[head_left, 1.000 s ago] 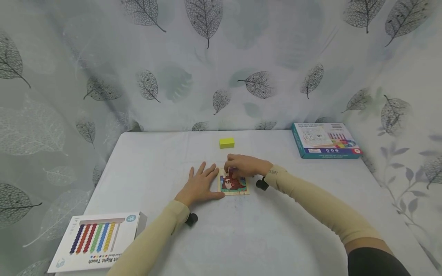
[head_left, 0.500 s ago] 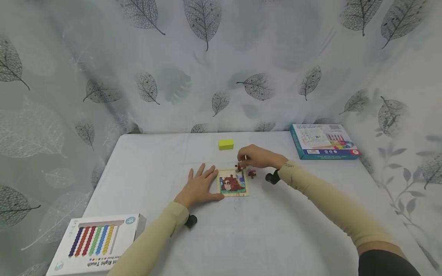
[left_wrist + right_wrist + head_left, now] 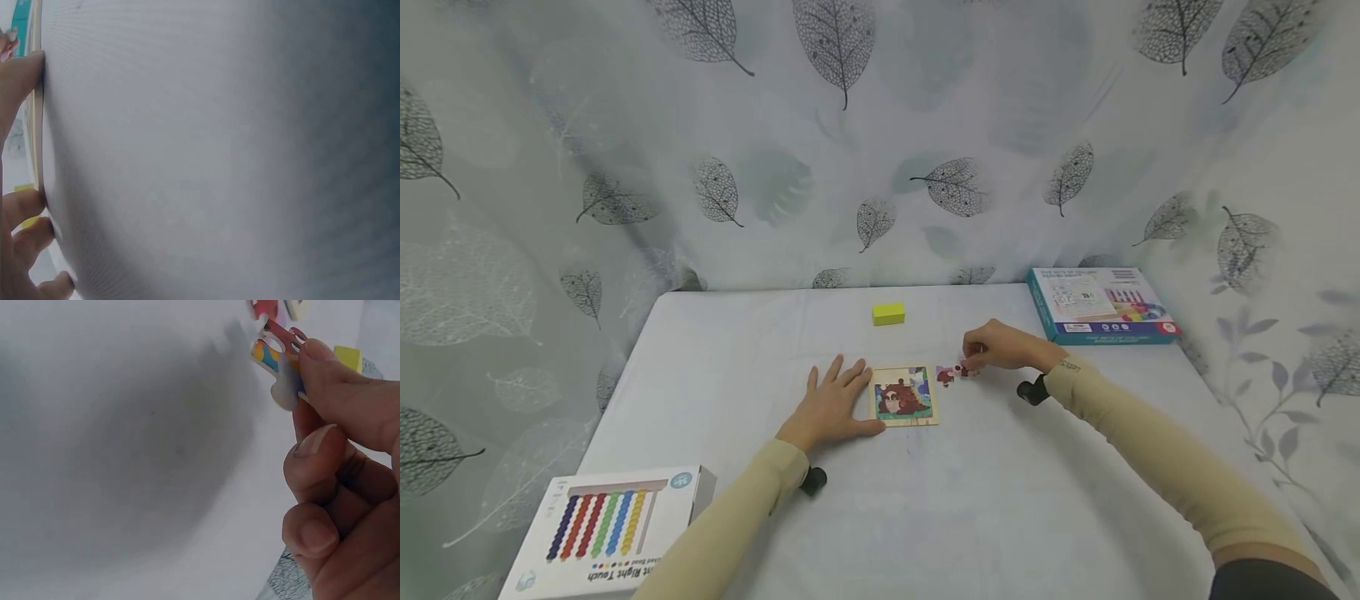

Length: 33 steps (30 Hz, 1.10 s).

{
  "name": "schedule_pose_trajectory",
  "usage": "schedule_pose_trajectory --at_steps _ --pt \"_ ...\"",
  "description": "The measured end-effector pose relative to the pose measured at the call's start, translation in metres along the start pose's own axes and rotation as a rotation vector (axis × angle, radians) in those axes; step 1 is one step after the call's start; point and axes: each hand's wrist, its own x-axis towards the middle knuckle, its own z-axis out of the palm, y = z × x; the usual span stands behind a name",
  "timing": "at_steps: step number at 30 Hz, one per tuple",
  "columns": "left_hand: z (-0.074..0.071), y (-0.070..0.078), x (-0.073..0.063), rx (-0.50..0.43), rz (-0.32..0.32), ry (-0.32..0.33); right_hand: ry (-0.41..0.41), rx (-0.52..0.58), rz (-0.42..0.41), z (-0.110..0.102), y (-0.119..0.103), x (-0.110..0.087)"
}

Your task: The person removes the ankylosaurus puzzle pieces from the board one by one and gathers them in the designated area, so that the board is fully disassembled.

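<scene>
A small square jigsaw puzzle [image 3: 904, 398] in a light wooden frame shows a brown animal, and pale backing shows along its upper left. My left hand [image 3: 831, 410] lies flat with fingers spread, thumb and fingertips at the frame's left edge; the left wrist view shows the thumb [image 3: 25, 78] against that edge. To the right of the frame, my right hand [image 3: 1003, 345] pinches a puzzle piece [image 3: 279, 357] between thumb and index finger, the other fingers curled. A second, reddish-brown piece [image 3: 944, 377] lies on the table between the frame and the right hand.
A yellow block [image 3: 888, 314] stands behind the puzzle. At the back right lies a teal-edged box [image 3: 1105, 304]; a white box with coloured beads pictured [image 3: 613, 525] is at the front left. White cloth covers the table [image 3: 910, 517], and a leaf-print curtain hangs behind.
My right hand has moved from over the puzzle to the right, past the loose piece, carrying a piece. My left hand has stayed at the frame's edge.
</scene>
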Motion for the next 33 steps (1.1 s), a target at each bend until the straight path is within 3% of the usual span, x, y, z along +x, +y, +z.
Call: schedule_pose_trajectory --at_steps 15,33 --pt "0.003 -0.003 0.002 0.004 0.011 0.017 -0.029 0.026 0.035 0.009 0.009 0.0" --pt "0.0 -0.002 0.0 -0.006 0.005 0.009 0.037 -0.008 0.022 0.017 0.01 0.005"
